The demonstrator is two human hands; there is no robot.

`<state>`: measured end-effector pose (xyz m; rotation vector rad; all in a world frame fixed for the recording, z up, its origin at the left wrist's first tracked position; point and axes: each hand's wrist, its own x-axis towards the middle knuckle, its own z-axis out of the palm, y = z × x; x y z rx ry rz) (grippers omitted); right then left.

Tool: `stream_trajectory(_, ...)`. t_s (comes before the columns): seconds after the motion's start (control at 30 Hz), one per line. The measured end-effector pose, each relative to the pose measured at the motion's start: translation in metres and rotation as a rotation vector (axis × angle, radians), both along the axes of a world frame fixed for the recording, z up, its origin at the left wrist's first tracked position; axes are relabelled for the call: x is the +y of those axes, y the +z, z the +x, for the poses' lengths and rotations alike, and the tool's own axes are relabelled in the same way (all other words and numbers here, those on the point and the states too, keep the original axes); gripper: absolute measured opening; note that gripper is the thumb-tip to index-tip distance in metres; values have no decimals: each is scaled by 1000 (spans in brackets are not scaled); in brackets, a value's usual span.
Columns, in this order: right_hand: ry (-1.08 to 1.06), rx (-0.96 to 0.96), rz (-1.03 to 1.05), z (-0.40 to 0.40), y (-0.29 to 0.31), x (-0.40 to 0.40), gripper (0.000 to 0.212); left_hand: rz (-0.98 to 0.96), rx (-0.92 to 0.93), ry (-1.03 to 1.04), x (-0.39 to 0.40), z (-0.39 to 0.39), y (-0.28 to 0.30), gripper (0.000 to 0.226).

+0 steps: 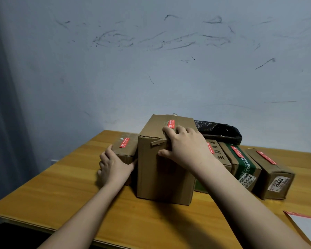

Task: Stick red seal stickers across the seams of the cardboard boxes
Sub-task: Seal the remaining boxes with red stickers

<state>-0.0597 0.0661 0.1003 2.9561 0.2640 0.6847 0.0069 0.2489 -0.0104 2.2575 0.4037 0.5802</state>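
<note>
A tall cardboard box stands in the middle of the wooden table, with a red seal sticker across its top seam. My right hand lies over the box's near top edge, fingers on top beside the sticker and thumb down the front face. My left hand grips the near end of a low cardboard box to the left, which carries its own red sticker. To the right, three more boxes lie side by side, each with a red sticker.
A black plastic bag lies behind the boxes by the scuffed wall. A white sheet with a red edge sits at the table's near right corner. The table's left edge runs diagonally toward me.
</note>
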Motion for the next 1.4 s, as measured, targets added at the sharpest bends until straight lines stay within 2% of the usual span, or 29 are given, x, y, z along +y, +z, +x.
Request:
stream_trajectory(0.3, -5, -19, 22, -1, -3, -3, 83, -6, -7, -44, -2, -2, 0, 109)
stream_trajectory(0.53, -3, -14, 42, 0, -2, -6, 85, -6, -14, -48, -6, -2, -1, 110)
stream_trajectory(0.7, 28, -33, 122, -4, -5, -12, 92, -17, -51, -68, 1, -6, -4, 110)
stream_trajectory(0.8, 80, -135, 216, -10, -7, -22, 81, -54, -195, -72, 1, -16, -4, 96)
stream_trajectory(0.9, 115, -247, 352, -18, -11, -41, 57, -92, -574, -76, -10, -36, 6, 80)
stream_trajectory(1.0, 99, -370, 471, -23, -19, -71, 45, 65, -979, -199, -33, -60, 24, 56)
stream_trajectory(1.13, -20, -384, 496, -25, -32, -119, 28, 488, -1239, -564, -82, -89, 49, 42)
stream_trajectory(1.2, -99, -359, 461, -27, -40, -142, 28, 660, -1249, -748, -112, -96, 52, 40)
stream_trajectory(1.27, -175, -295, 417, -26, -47, -165, 31, 790, -1192, -847, -142, -98, 49, 39)
stream_trajectory(1.33, -233, -204, 356, -26, -52, -186, 38, 932, -1084, -857, -169, -94, 43, 38)
stream_trajectory(1.4, -274, -115, 285, -27, -56, -204, 47, 1064, -891, -824, -193, -90, 36, 44)
